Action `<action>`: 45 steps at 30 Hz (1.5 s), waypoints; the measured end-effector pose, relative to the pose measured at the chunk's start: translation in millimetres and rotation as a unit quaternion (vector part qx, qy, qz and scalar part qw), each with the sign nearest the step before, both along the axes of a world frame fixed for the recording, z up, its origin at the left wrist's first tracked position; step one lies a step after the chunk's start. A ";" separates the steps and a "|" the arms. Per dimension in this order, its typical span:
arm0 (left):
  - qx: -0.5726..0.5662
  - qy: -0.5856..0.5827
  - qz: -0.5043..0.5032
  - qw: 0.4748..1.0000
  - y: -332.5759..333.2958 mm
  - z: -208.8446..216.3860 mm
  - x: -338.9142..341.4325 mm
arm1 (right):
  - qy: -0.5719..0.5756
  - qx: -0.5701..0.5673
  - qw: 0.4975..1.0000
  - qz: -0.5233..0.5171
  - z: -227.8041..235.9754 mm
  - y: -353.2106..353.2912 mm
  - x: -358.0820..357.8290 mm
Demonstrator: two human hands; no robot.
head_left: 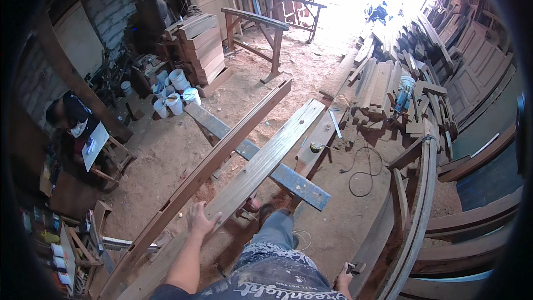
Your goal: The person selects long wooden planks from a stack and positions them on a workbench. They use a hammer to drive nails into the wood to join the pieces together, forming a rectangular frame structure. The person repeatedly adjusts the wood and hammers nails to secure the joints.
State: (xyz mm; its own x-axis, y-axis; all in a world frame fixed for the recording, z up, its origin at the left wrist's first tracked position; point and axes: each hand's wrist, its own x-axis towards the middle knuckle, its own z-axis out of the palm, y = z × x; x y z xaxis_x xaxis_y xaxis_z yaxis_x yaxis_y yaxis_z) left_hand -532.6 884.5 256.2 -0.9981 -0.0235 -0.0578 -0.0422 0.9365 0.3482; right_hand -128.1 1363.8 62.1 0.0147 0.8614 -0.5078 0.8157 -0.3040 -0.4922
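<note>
My left hand [201,220] rests on a long, weathered wooden plank [266,158], its fingers stretched out and its thumb spread apart. The plank slants from the lower left to the upper middle, across a paint-stained blue-grey trestle beam [302,188]. A darker, reddish-brown timber [222,147] lies roughly parallel on its left, over the same trestle. Low at my right side, my right hand [344,281] is closed round a small object with a dark and brown end; its kind is not clear.
A tape measure [316,148] lies on a board beyond the trestle. A black cord [366,175] loops on the dusty ground. Stacked lumber [383,86] fills the far right; curved wooden frames [419,205] stand nearer. White buckets [175,103] and a person [72,114] are at left.
</note>
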 end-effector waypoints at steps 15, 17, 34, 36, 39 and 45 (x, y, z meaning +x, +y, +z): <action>-0.004 -0.101 0.048 0.994 -4.7 55.1 13.6 | -0.002 -0.007 1.000 0.030 -37.4 -10.8 30.8; -0.024 -0.041 0.058 0.997 6.4 54.1 31.8 | -0.011 -0.031 0.998 0.053 -30.9 -14.8 43.0; -0.008 0.194 -0.088 0.977 11.5 37.8 72.3 | -0.101 -0.160 0.930 0.316 53.3 -90.8 -0.4; 0.044 0.259 -0.182 0.948 23.4 31.5 86.4 | -0.077 -0.166 0.950 0.255 53.9 -106.2 20.0; 0.136 0.268 -0.306 0.903 43.9 20.3 114.1 | -0.016 -0.048 0.976 0.210 27.9 -123.0 62.7; 0.103 -0.091 -0.426 0.894 69.8 -52.0 167.9 | 0.051 0.090 0.994 0.037 77.9 -96.5 76.7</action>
State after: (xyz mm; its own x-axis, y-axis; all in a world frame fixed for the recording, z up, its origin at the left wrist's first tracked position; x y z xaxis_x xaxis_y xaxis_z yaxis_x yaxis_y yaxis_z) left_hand -364.7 954.3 204.2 -0.6219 0.7711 -0.1363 0.5825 0.5719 0.5776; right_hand -51.3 1267.3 140.1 -0.0953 0.9353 -0.3409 0.7760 -0.1447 -0.6140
